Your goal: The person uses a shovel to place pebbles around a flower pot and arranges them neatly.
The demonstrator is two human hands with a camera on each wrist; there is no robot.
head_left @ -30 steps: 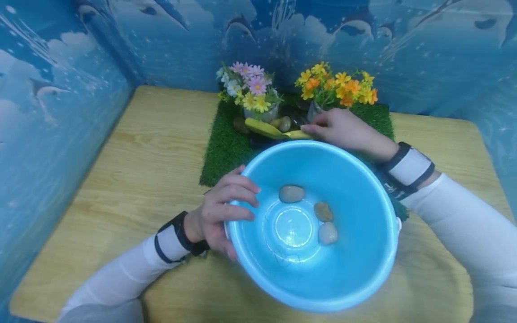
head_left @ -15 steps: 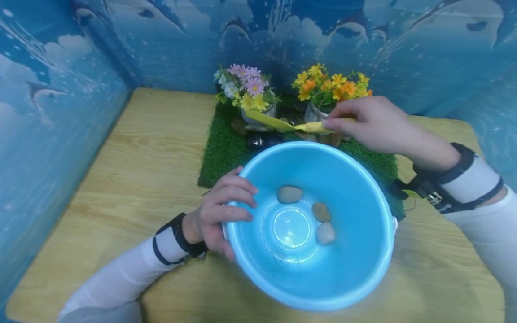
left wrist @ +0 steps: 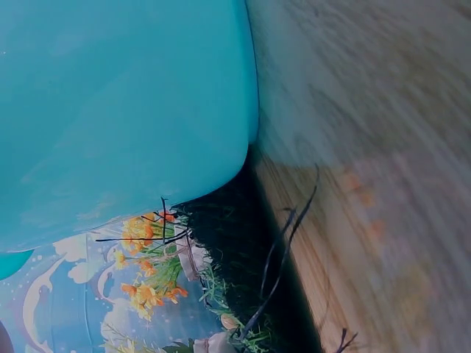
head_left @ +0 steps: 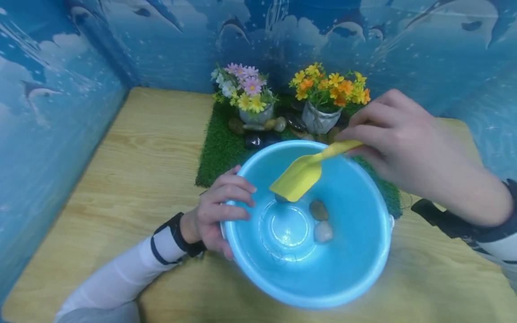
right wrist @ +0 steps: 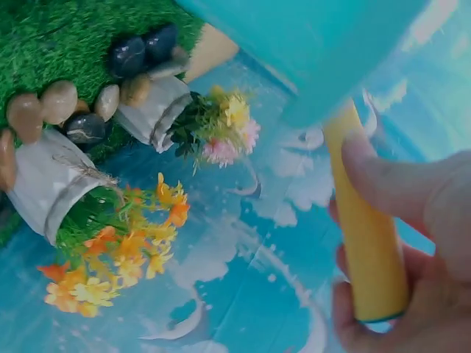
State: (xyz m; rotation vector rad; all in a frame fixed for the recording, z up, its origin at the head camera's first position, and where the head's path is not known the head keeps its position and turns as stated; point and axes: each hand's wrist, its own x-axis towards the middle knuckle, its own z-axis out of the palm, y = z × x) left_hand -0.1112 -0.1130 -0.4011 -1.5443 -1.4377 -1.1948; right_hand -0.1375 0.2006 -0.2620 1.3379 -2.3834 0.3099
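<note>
A light blue bucket [head_left: 351, 251] stands on the table, its mouth tilted toward the head camera. My left hand [head_left: 224, 211] grips its left rim, fingers over the edge and thumb outside. By its handle, my right hand [head_left: 416, 148] holds a yellow toy shovel [head_left: 300, 177] over the bucket's mouth, blade pointing down and left. Inside the bucket lie a brown stone [head_left: 318, 210] and a pale stone [head_left: 323, 232]; another stone is mostly hidden behind the blade. In the right wrist view, the fingers wrap round the yellow handle [right wrist: 368, 243].
Behind the bucket, a green turf mat [head_left: 218, 148] bears two white pots of flowers, one pink and yellow [head_left: 246, 92], one orange [head_left: 331, 87]. Several stones, including a shiny black stone [head_left: 253, 141], lie around them. A blue dolphin-print backdrop [head_left: 181, 45] surrounds the wooden table [head_left: 133, 179].
My right hand has lifted the shovel off the stones by the pots and brought it right and nearer, over the bucket. My left hand stays on the rim.
</note>
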